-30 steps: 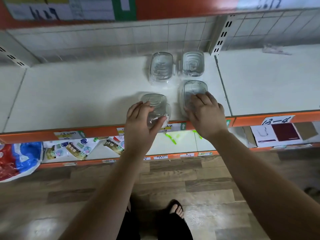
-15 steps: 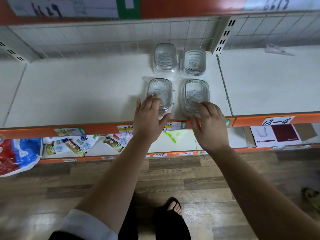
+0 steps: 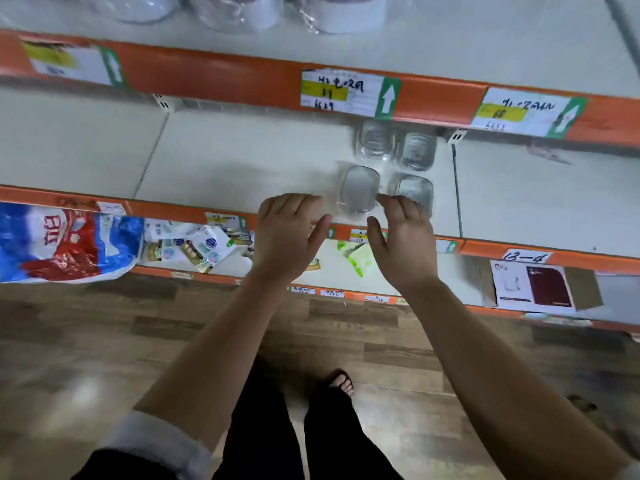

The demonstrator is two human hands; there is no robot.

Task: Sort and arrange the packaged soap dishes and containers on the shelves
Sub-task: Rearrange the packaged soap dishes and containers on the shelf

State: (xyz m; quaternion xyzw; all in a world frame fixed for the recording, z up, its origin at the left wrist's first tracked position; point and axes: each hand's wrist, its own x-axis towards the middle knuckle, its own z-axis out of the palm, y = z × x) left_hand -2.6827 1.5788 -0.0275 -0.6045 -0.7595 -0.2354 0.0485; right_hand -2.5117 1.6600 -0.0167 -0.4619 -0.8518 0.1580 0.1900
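Four clear packaged soap dishes (image 3: 375,138) sit in a two-by-two block on the middle shelf (image 3: 242,161), toward its right end. Your left hand (image 3: 287,233) hovers over the shelf's front lip, fingers loose and thumb spread, holding nothing. The near-left dish (image 3: 358,188) lies at one o'clock from it, just beside the fingertips. Your right hand (image 3: 403,240) is likewise loose and empty, with the near-right dish (image 3: 415,194) at twelve o'clock. Its fingertips overlap that dish's near edge, though you cannot tell whether they touch. The far pair stands at twelve o'clock from the near pair, close under the upper shelf (image 3: 207,77). At nine o'clock from your left hand, a red and blue bag (image 3: 62,240) lies on the lower shelf.
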